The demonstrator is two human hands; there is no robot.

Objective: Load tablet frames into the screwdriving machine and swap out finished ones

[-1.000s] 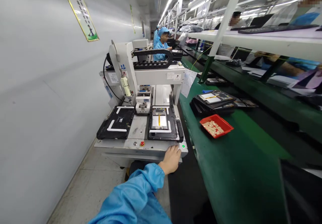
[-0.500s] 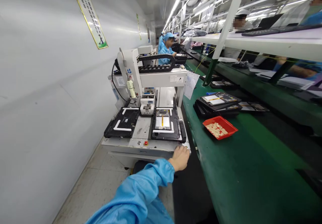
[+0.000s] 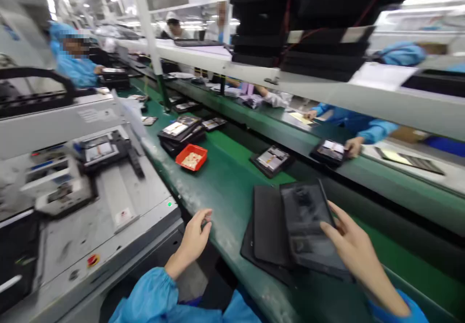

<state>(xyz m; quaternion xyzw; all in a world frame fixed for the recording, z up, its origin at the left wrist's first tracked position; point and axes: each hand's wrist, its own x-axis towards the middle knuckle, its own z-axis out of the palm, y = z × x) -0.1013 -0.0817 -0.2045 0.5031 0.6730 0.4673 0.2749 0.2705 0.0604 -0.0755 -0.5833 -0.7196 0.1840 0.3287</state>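
My right hand [image 3: 354, 245] grips the right edge of a dark, glossy tablet [image 3: 305, 216], thumb on top and fingers along its side. The tablet lies tilted over a stack of black flat panels [image 3: 269, 221] on the green conveyor table. My left hand [image 3: 194, 236] hangs between the machine and the table edge, fingers loosely bent and apart, nothing in it. A white machine [image 3: 148, 211] stands at left, with an opened tablet [image 3: 96, 148] on its fixture further in and a lit green button [image 3: 169, 204] at its front corner.
A red tray [image 3: 192, 158] of small pale pieces sits by a stack of opened tablets [image 3: 181, 131]. Another opened tablet [image 3: 271, 161] lies on the belt. Across the line, a co-worker's hand [image 3: 353, 147] touches a tablet. Above runs a white shelf [image 3: 327, 88] with black stacks.
The view has swung right. The hand at the machine's front corner has come off it. My right hand has come into view on the tablet. The machine's right fixture has moved back.
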